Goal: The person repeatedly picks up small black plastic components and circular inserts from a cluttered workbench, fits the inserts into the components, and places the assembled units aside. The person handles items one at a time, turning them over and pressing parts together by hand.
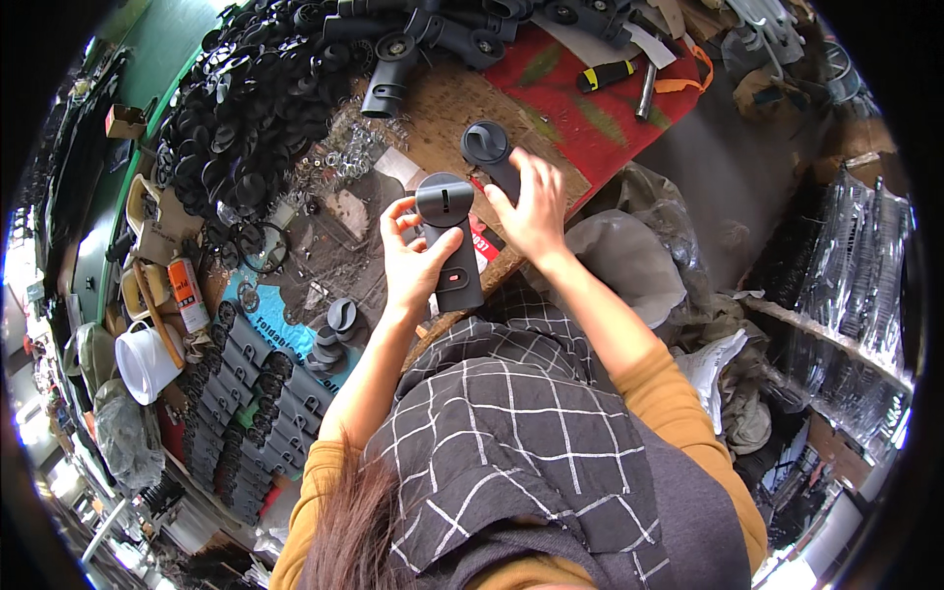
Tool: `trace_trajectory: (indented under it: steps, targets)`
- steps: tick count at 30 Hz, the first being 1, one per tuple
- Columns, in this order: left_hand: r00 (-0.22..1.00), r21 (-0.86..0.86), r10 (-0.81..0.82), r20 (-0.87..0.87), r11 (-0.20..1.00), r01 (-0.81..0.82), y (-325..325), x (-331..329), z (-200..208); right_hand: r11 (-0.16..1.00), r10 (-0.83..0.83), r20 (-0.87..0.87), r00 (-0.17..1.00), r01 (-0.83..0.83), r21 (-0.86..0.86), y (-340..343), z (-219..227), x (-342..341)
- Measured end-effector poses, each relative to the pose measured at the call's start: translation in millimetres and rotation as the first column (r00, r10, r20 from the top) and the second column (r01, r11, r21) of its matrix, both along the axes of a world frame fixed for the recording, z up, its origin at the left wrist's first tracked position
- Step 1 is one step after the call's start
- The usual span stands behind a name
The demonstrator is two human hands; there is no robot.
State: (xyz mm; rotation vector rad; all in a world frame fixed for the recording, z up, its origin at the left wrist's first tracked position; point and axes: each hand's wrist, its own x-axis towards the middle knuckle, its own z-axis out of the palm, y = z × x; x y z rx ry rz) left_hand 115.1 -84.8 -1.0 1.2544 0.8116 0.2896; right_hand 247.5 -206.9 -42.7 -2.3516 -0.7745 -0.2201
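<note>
My left hand is closed round a dark grey plastic housing. It has a round head with a narrow slot, and a straight body with a small oval opening lower down. To its right my right hand has thumb and fingers on either side of a second grey plastic part, whose round cap carries a raised ridge. The lower body of that part is partly hidden by the fingers. A few loose round knobs lie left of my left forearm.
Black plastic parts are heaped at the back left, beside scattered small metal pieces. Rows of finished-looking grey housings lie at the left, near a white bucket and a spray can. A yellow-black screwdriver handle rests on red cloth.
</note>
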Motion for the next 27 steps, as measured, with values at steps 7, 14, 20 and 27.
trace_trajectory:
  steps: [7, 14, 20, 27]
  targets:
    - [0.999, 0.156, -0.027, -0.031, 0.987, 0.032, -5, 6, -16, 0.912, 0.279, -0.837, 0.471, 0.142, 0.384, -23, -17, 17]
    - [0.985, 0.170, -0.168, 0.043, 0.973, 0.159, -36, 32, -29, 0.499, 0.778, -0.618, -0.112, 0.708, 0.500, -74, 24, -58]
    - [0.888, 0.249, -0.431, -0.158, 0.853, 0.458, -32, 18, -46, 0.207, 0.766, -0.642, -0.014, 0.952, 0.227, -158, -15, -76]
    - [0.949, 0.114, -0.305, -0.085, 0.943, 0.313, -11, -5, -51, 0.127, 0.404, -0.912, -0.074, 0.992, -0.024, -248, -125, -45]
